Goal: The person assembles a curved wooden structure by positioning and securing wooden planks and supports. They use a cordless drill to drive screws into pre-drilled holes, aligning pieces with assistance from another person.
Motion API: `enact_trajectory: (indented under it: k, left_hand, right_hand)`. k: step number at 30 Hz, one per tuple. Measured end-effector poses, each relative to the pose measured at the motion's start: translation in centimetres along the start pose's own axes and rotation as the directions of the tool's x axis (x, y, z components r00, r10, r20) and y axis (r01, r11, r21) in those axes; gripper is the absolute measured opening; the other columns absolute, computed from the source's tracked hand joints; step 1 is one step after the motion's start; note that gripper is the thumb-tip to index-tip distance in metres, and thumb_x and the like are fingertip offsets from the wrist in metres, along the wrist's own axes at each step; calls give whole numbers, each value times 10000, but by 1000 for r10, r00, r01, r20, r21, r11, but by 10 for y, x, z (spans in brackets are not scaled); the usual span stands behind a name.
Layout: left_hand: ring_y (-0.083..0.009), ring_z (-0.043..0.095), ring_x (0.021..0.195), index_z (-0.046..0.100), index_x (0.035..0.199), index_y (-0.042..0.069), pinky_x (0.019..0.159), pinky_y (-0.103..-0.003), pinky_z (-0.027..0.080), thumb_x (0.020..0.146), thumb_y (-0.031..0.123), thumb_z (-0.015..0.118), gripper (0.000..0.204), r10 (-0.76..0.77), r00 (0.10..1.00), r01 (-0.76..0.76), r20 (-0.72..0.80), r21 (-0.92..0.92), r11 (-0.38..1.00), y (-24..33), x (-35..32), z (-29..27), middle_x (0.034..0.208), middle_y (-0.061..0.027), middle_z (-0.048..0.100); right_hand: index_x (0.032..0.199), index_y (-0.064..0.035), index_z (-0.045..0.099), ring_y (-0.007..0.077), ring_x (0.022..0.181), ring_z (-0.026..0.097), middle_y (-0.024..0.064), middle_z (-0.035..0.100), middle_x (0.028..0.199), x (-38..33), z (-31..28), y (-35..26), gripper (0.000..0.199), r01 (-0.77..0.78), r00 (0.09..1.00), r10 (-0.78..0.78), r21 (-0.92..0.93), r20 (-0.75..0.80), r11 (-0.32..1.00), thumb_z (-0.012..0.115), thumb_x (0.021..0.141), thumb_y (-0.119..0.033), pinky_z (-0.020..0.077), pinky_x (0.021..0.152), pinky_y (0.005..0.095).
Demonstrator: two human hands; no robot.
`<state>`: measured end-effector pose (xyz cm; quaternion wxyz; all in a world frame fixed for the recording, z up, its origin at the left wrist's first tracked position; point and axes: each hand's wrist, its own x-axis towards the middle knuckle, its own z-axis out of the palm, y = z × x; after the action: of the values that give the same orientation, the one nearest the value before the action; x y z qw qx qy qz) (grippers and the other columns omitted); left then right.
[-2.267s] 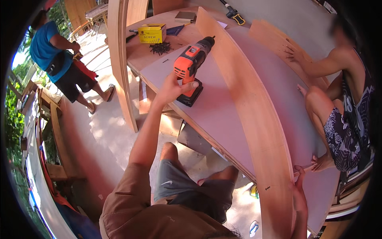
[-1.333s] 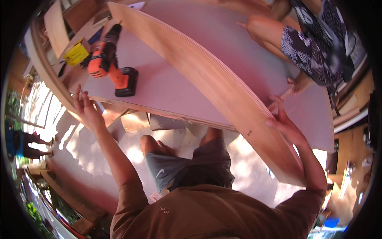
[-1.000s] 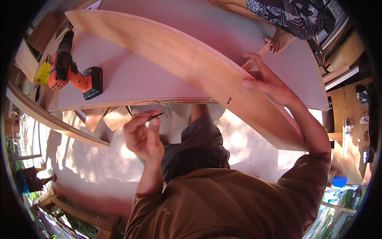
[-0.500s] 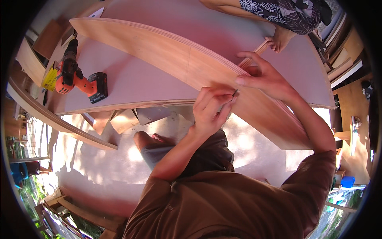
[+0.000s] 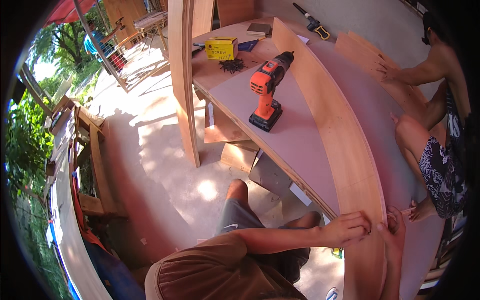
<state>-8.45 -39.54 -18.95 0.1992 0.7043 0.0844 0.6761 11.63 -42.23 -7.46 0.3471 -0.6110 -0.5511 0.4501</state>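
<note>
A long, curved wooden board (image 5: 345,142) stands on edge across a pale work panel (image 5: 305,130). Against the face of its near end, my left hand (image 5: 347,230) is closed in a pinch. A small dark screw (image 5: 369,232) just shows at its fingertips. My right hand (image 5: 394,234) grips the board's layered edge from the other side, thumb at the edge and fingers curled behind. A thin wooden strip (image 5: 403,212) extends from behind that hand toward another person's foot. An orange and black cordless drill (image 5: 267,87) stands upright on its battery beside the board.
A yellow box (image 5: 221,48) and a heap of dark screws (image 5: 231,65) lie at the panel's far left corner. An upright plank (image 5: 182,90) rises left of it. A co-worker (image 5: 447,75) sits at right, hand on flat boards (image 5: 367,60). A yellow-black tool (image 5: 312,24) lies beyond.
My view has swung left, so the drill now appears near the middle and my hands lower right. Both hands stay at the board, the left still pinching the screw.
</note>
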Motion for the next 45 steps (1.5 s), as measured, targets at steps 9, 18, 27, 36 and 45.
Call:
enact_trajectory:
  k: [9, 18, 27, 36, 45]
  left_hand:
    - [-304, 688, 928, 664, 1165, 28, 794, -384, 560, 785, 158, 937, 486, -203, 979, 197, 24, 162, 967, 3, -30, -47, 1154, -148, 696]
    - [-234, 564, 1179, 465, 1436, -27, 989, -388, 517, 900, 290, 884, 750, -250, 644, 700, -723, 426, 573, -64, -23, -302, 1382, -156, 542]
    - [-214, 685, 1058, 528, 1458, 7, 943, -370, 551, 918, 218, 857, 667, -498, 765, 623, -409, 270, 734, -139, 49, -333, 1261, -147, 673]
    - [-105, 627, 691, 643, 1314, -21, 599, -253, 512, 954, 115, 783, 410, -435, 790, 527, -433, 116, 842, -75, 71, -292, 1100, -130, 768]
    - [-175, 641, 637, 605, 1295, -91, 573, -301, 524, 925, 319, 806, 588, -631, 763, 610, -143, -166, 775, 66, -68, -188, 1100, -214, 725]
  right_hand:
    - [1518, 72, 438, 130, 1018, 667, 73, 701, 1108, -9, 4, -11, 773, -8, 1000, 7, -124, -11, 992, 841, 912, -190, 517, 957, 301]
    - [1470, 63, 513, 176, 1040, 714, 146, 745, 1127, -13, 6, -28, 774, -79, 995, 64, -231, -73, 970, 868, 891, -308, 546, 923, 322]
    - [1478, -4, 518, 189, 1066, 716, 206, 762, 1117, -13, 8, -23, 700, -47, 997, 32, -244, -66, 969, 831, 918, -287, 532, 947, 331]
    - [1483, 46, 517, 224, 1084, 723, 217, 746, 1165, -4, 3, -18, 832, 12, 998, -28, -271, -56, 963, 858, 891, -430, 545, 959, 354]
    - [1481, 15, 533, 219, 1068, 721, 194, 745, 1149, -7, 2, -17, 822, -48, 999, 39, -282, -37, 958, 849, 889, -460, 543, 954, 349]
